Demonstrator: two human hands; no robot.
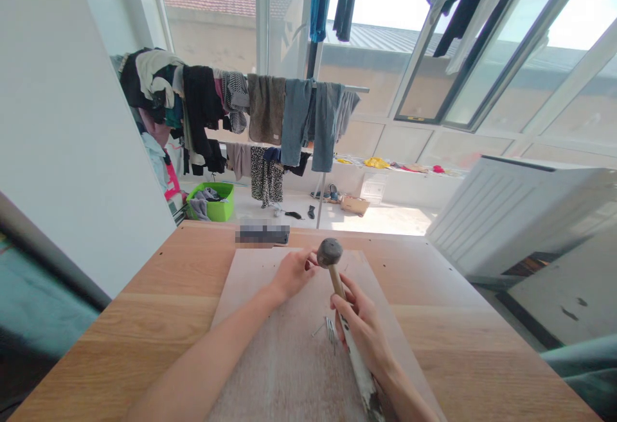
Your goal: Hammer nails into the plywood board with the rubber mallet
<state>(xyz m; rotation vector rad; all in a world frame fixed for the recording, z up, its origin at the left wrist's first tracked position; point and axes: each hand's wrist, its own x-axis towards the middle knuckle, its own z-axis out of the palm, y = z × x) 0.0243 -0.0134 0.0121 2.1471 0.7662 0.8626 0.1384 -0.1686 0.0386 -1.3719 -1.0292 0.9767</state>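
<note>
My right hand (364, 322) is wrapped round the wooden handle of a hammer (330, 257), whose grey head is raised over a pale thin board (289, 358). My left hand (294, 272) rests on that board just left of the hammer head, fingertips pinched together near it; what they hold is too small to make out. Several loose nails (328, 327) lie on the board beside my right hand. The board lies on a wooden table (159, 293).
A dark blurred object (263, 234) sits at the table's far edge. Beyond are a drying rack full of clothes (270, 114), a green basket (212, 201), windows, and a white slatted panel (506, 210) to the right. A white wall stands at left.
</note>
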